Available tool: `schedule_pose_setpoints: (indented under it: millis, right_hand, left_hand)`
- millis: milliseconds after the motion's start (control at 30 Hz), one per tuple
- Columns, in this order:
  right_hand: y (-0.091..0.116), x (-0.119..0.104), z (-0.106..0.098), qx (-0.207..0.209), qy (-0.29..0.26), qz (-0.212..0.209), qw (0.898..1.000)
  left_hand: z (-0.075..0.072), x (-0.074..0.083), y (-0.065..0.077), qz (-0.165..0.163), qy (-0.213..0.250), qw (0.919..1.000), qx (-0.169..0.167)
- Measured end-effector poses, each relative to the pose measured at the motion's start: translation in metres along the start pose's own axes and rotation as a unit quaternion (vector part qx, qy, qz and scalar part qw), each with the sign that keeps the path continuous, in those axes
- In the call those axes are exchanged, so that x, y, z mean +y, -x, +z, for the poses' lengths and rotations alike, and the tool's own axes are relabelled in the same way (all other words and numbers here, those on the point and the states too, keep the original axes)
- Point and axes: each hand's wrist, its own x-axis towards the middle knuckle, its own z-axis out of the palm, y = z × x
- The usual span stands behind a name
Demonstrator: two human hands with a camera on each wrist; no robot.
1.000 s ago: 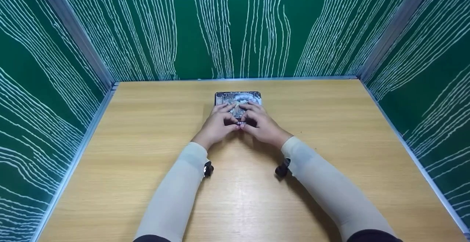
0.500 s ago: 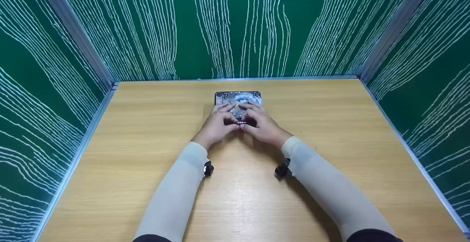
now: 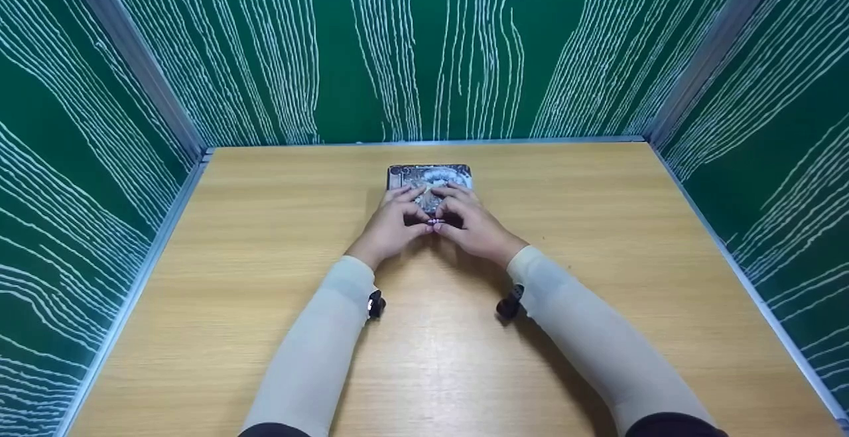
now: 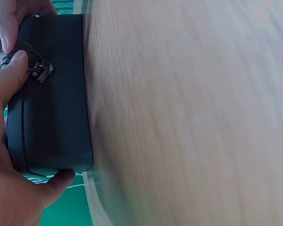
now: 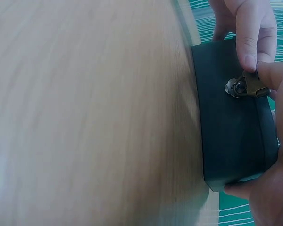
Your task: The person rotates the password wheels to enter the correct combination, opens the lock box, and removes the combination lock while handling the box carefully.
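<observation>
A dark box point(image 4: 56, 108) with a grey-and-white patterned lid point(image 3: 434, 177) sits on the table. On its front hangs a small bronze combination padlock point(image 5: 254, 85), its shackle through a metal clasp point(image 4: 45, 71); ribbed dials point(image 4: 7, 58) show at its end. My left hand point(image 3: 391, 228) pinches the padlock between thumb and index finger. From the other side, my right hand point(image 3: 479, 226) pinches it too, the two thumbs nearly meeting. Other fingers of both hands rest on the lid and the box's sides. The digits on the dials are too small to read.
The wooden table point(image 3: 431, 357) stretches around the box. Green walls point(image 3: 424, 52) with white wavy lines stand behind it and at both sides, joined by grey metal posts point(image 3: 142, 59). A small dark camera point(image 3: 376, 305) is worn on each wrist.
My thumbs have shifted slightly at the padlock, and a bit more of it shows between them. The box and both arms stay in place.
</observation>
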Motion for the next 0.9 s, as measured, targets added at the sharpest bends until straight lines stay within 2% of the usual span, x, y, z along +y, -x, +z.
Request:
schedule_pose_setpoints:
  millis: [167,900]
  right_hand:
    - [-0.0006,0.0006,-0.0001,-0.001,0.010,-0.007,1.000]
    - [-0.0003,-0.0005,-0.0016,0.001,-0.006,-0.006,1.000]
  left_hand:
    - [0.0001,-0.0001,-0.0001,0.000,-0.003,1.0000,0.000]
    - [-0.0002,-0.0001,0.0000,0.005,-0.007,1.0000,0.002]
